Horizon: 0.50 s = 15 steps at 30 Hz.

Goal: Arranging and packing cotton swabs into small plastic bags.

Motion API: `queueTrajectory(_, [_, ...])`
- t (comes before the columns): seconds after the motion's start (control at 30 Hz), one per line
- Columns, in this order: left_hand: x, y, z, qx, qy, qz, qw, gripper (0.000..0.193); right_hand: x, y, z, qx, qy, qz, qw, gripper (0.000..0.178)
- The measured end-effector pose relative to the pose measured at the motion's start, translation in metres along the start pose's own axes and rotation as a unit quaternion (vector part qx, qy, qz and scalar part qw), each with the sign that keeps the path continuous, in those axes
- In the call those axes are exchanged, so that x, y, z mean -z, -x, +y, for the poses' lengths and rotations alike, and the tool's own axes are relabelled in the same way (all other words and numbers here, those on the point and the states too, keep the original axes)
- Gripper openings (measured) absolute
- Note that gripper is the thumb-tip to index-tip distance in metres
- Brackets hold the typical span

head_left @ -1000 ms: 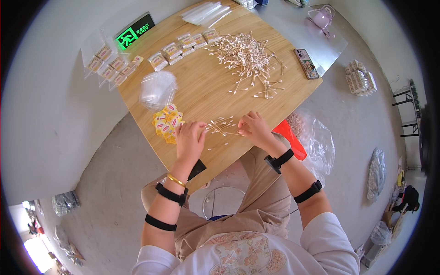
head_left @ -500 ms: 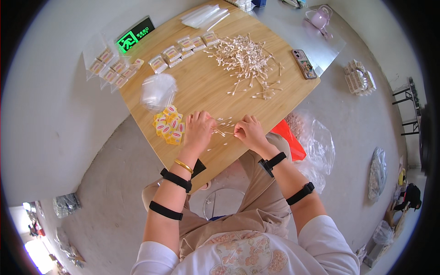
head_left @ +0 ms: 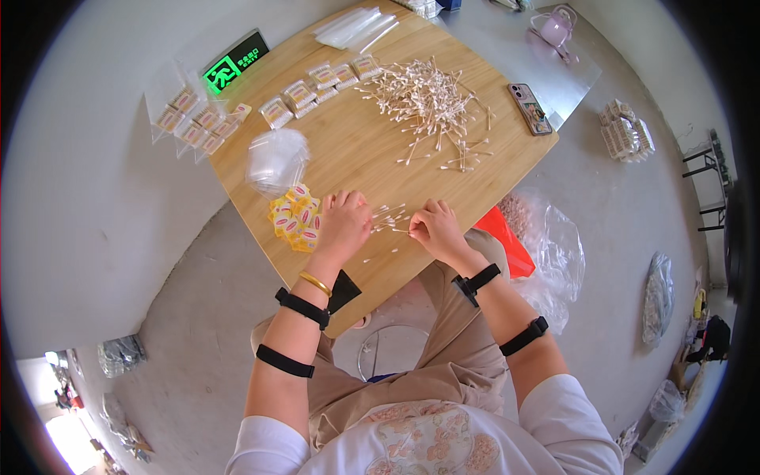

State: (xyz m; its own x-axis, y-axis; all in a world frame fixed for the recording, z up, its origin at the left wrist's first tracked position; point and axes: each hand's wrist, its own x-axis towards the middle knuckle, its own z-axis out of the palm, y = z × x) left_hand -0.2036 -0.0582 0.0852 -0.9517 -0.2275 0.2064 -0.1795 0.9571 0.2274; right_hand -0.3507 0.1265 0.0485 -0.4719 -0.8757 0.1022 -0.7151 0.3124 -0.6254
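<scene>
Over the near part of the wooden table (head_left: 356,158), my left hand (head_left: 345,226) is closed round a small bunch of cotton swabs (head_left: 391,215). Their white tips fan out to the right. My right hand (head_left: 438,231) faces it a short way off, fingers pinched at the end of a swab that points toward the bunch. Two loose swab tips (head_left: 395,251) show on the tabletop below the hands. Left of my left hand lies a heap of yellow and white printed cards (head_left: 296,222). A large loose pile of cotton swabs (head_left: 427,96) spreads farther back.
Clear plastic bags (head_left: 277,158) lie beyond the cards. Filled small packs (head_left: 299,95) stand in a row behind, with more packs (head_left: 186,119) at the left edge. A phone (head_left: 529,109) rests at the right corner. A red bag (head_left: 505,241) sits beside my leg.
The whole view has shifted slightly. My hands stay in nearly the same place, and the swabs between them sit at a slightly different angle.
</scene>
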Motion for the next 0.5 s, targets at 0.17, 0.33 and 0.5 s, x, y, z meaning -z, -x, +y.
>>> queueTrajectory(0.17, [0.000,0.008,-0.013,0.055,0.048,0.025,0.997,0.007,0.000,-0.002,-0.001,0.006,0.001,-0.004,1.000,0.008])
queueTrajectory(0.33, [0.003,0.013,-0.008,0.118,0.084,0.010,0.989,0.004,-0.009,-0.001,-0.004,0.025,-0.002,-0.008,1.000,0.009])
queueTrajectory(0.5, [0.000,0.032,0.018,0.130,0.082,0.053,0.987,0.005,-0.008,-0.011,-0.011,0.049,-0.001,0.000,0.999,0.010])
